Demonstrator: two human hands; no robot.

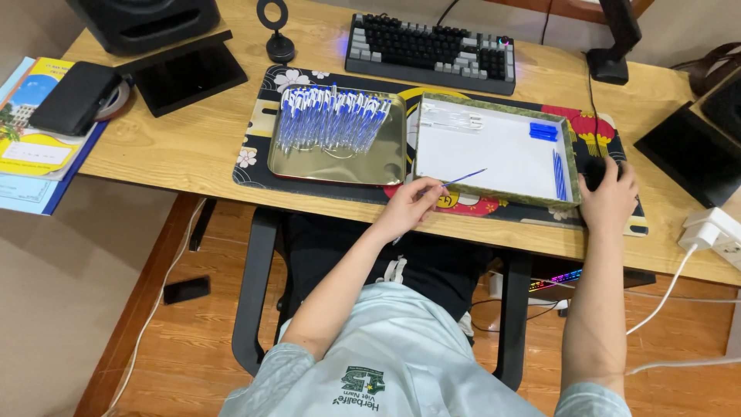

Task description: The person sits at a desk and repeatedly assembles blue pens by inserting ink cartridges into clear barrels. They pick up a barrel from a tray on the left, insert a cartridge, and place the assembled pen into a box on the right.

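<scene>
My left hand rests at the desk's front edge and pinches a thin blue pen refill, whose tip reaches over the rim of a shallow white-bottomed box. Inside that box lie a few blue caps, clear pen barrels and blue refills. My right hand lies curled over a dark computer mouse just right of the box. To the left of the box, a metal tray holds several blue-and-white pens.
A patterned desk mat lies under tray and box. A keyboard stands behind, with a ring stand, a speaker, a black tablet stand, books with a black case, and a white power strip.
</scene>
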